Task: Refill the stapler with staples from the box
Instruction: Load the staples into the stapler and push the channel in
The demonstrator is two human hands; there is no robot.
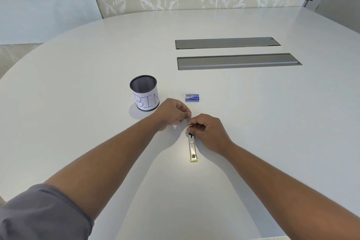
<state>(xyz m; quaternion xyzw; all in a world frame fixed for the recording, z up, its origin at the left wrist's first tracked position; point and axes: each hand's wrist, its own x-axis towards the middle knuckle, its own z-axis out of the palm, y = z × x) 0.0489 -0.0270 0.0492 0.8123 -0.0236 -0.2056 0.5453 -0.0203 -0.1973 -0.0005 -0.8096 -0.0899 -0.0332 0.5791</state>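
Stapler point(192, 147) flat on white table point(253, 122), opened out, long axis running 12–6 o'clock, yellow end at 6, far end under the fingers. Metal staple channel facing up, looks bare along visible length.

Left hand point(172, 116) at approx 11 o'clock of stapler, fingers curled, pinching a thin silvery piece point(190, 117) at its tips; prob a staple strip or the stapler's raised far part, too small to tell which. Right hand point(209, 130) at approx 1 o'clock, fingers curled down onto the far end, pinching there. Exact contact hidden by knuckles.

Staple box point(192, 97) blue, closed-looking, at 12 o'clock beyond both hands, well apart from stapler. Mesh cup marked "BIN" point(145, 93) at 10–11 o'clock, beside left hand. Two grey cable trays point(233, 52) further off at 1 o'clock.

Handling, judged:
- Stapler: stiff metal, light-ish, smooth, so likely to skate on glossy table. Best held by the sides of the body near the hinge, w/ one hand pinning it.
- Staple strip: v. light, brittle, snaps along glue line if bent. Take by long edges w/ thumb + forefinger, keep straight, legs down into channel.
- Box: thin card, crushes easily; hold by short ends.
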